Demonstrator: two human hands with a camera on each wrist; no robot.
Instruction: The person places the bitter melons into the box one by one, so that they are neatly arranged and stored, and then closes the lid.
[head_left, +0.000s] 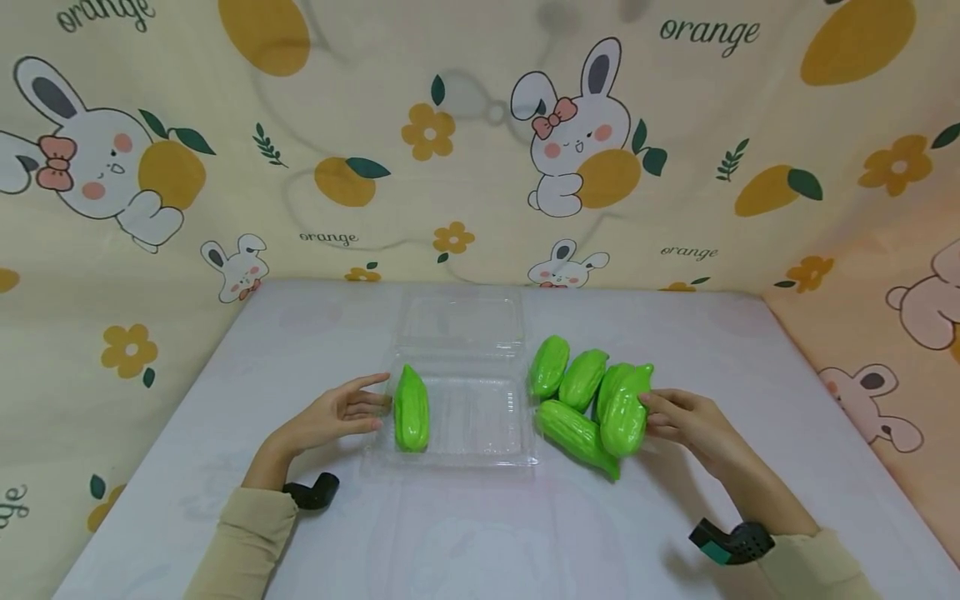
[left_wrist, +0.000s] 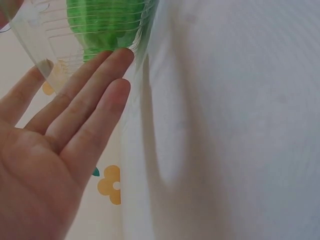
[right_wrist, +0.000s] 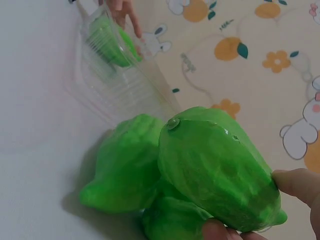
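A clear plastic clamshell box [head_left: 480, 457] lies with its lid folded back, and one green toy bitter melon [head_left: 411, 408] stands lengthwise along its left inner side. My left hand [head_left: 337, 415] is at the box's left wall, fingers loosely extended; its palm [left_wrist: 40, 165] shows nothing held. With thumb and fingertips, my right hand [head_left: 693, 425] pinches another ridged, pointed toy bitter melon [right_wrist: 220, 167], tilted above the pile. Beneath and beside it sit several more, among them a toy bitter melon [head_left: 577, 435] lying slantwise in front.
The white-covered table [head_left: 450, 533] extends around the box and pile. Behind it rises a cream cloth backdrop [head_left: 480, 192] printed with rabbits and oranges. A black wrist camera [head_left: 313, 492] sits on the left wrist, another wrist camera [head_left: 731, 542] on the right.
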